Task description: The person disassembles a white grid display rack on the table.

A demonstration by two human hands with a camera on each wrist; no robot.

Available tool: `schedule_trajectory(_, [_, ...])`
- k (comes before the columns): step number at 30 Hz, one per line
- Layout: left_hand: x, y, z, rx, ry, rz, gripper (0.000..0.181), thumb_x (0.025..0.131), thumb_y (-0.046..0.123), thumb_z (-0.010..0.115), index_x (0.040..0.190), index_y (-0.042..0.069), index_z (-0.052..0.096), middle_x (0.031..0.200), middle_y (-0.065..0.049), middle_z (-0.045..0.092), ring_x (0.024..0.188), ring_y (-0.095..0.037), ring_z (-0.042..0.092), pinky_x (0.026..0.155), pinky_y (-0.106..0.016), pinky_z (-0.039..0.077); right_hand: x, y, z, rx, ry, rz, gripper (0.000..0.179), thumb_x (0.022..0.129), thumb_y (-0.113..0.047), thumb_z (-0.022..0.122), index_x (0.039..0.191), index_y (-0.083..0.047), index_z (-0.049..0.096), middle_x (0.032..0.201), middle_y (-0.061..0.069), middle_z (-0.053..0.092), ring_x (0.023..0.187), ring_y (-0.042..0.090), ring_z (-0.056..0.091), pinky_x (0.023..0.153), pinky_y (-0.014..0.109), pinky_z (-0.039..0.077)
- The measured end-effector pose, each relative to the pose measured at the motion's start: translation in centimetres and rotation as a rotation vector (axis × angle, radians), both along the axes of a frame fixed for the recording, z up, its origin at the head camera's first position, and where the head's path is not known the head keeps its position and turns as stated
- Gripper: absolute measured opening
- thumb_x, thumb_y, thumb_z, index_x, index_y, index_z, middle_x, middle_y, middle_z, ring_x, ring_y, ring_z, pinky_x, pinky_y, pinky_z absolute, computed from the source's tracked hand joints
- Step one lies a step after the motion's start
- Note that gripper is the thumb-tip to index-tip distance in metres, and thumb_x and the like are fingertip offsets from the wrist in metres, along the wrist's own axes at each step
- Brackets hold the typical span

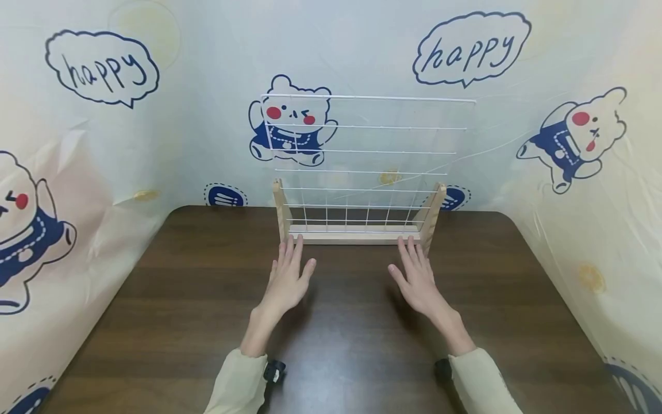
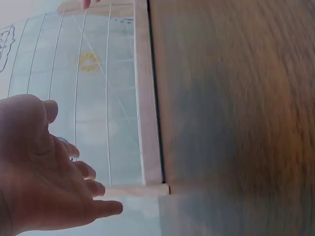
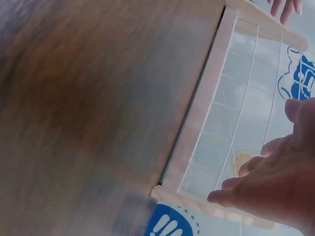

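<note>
- White wire rack point(image 1: 362, 172) with wooden end panels point(image 1: 281, 210) stands at the far side of a brown table point(image 1: 351, 322).
- Left hand point(image 1: 287, 282) and right hand point(image 1: 418, 282) hover near its lower front corners, fingers extended, slightly apart, gripping nothing; contact is unclear.
- Uneven fingertip pressure could skew the rack; a high push might tip it backward.

Right grip point(image 3: 275, 179) outstretched near wood-and-wire rack point(image 3: 203, 105); left grip point(image 3: 288, 10) near its far end; brown tabletop point(image 3: 93, 103) blurred

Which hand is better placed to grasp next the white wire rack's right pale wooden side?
Probably the right hand: it is close to that pale wooden side, while the left hand is near the opposite side.
</note>
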State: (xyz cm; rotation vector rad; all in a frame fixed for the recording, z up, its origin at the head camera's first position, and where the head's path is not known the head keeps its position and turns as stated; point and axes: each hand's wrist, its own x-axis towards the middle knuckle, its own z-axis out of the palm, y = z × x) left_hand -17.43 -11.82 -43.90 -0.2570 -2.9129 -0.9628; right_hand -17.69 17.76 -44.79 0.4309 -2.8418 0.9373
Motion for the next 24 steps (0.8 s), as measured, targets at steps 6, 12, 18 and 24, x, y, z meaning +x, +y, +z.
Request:
schedule_trajectory(6, [-0.4, -1.8, 0.0, 0.148, 0.048, -0.016, 0.069, 0.103, 0.040, 0.040, 0.155, 0.006, 0.007, 0.159, -0.020, 0.003, 0.144, -0.040, 0.001, 0.106, -0.067, 0.014, -0.5, 1.2, -0.3, -0.152, 0.022, 0.032, 0.062, 0.103, -0.023, 0.045, 0.154, -0.004, 0.014, 0.159, 0.019, 0.005, 0.144, 0.041, 0.007, 0.109, 0.063, 0.009])
schedule_trajectory(12, [-1.3, -3.4, 0.1, 0.275, 0.129, -0.027, 0.070, 0.101, 0.024, 0.052, 0.153, 0.001, 0.011, 0.157, -0.022, 0.015, 0.141, -0.042, 0.019, 0.108, -0.061, 0.019, -0.9, 2.9, 0.0, -0.332, 0.068, 0.005, 0.057, 0.103, -0.022, 0.047, 0.153, -0.010, 0.022, 0.158, 0.013, 0.021, 0.141, 0.035, 0.025, 0.110, 0.054, 0.023])
schedule_trajectory(18, [-2.7, -3.8, 0.3, 0.342, 0.168, -0.001, 0.071, 0.099, 0.017, 0.055, 0.153, 0.005, 0.012, 0.154, -0.022, 0.023, 0.138, -0.039, 0.026, 0.107, -0.059, 0.023, -0.9, 3.3, 1.8, -0.515, 0.100, -0.039, 0.051, 0.101, -0.006, 0.050, 0.147, 0.002, 0.030, 0.147, 0.023, 0.037, 0.127, 0.043, 0.043, 0.100, 0.053, 0.038])
schedule_trajectory(24, [-4.4, -4.2, 0.2, 0.380, 0.163, -0.003, 0.072, 0.097, 0.013, 0.056, 0.151, -0.003, 0.011, 0.148, -0.029, 0.026, 0.136, -0.040, 0.029, 0.108, -0.055, 0.026, -1.1, 3.5, 2.7, -0.586, 0.130, -0.141, 0.045, 0.096, 0.003, 0.053, 0.138, 0.010, 0.036, 0.129, 0.032, 0.045, 0.114, 0.045, 0.049, 0.084, 0.022, 0.044])
